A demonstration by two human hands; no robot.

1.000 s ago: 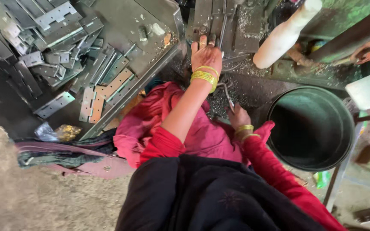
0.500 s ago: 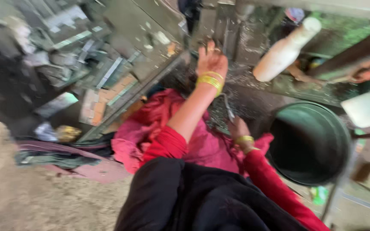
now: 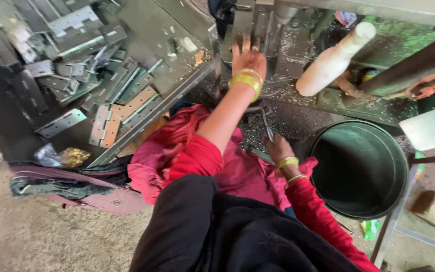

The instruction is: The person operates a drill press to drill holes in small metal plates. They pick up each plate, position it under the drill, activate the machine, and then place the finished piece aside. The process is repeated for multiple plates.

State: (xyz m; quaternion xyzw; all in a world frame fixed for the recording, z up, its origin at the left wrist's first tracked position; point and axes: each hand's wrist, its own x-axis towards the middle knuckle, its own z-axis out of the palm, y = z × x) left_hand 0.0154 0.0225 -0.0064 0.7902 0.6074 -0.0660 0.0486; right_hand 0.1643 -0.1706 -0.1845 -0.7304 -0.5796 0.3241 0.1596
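Grey metal machine block (image 3: 258, 25) at the bench's far edge, left hand (image 3: 247, 60) flat on it, fingers spread wide, unmoved since before, right hand (image 3: 278, 150) loosely curled beside a thin metal rod (image 3: 267, 123), grip unclear.

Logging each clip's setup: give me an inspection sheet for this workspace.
Surface: metal bench, gritty with swarf.
Job's things: left hand flat against the machine; right hand on a thin metal lever.
Clutter: heap of metal hinge plates; white bottle; crumpled wrapper.
Grippers: both hands bare, yellow bangles at the wrists.
Cables: nothing seen.
Surroundings: dark round tub; dirt floor; folded cloth.
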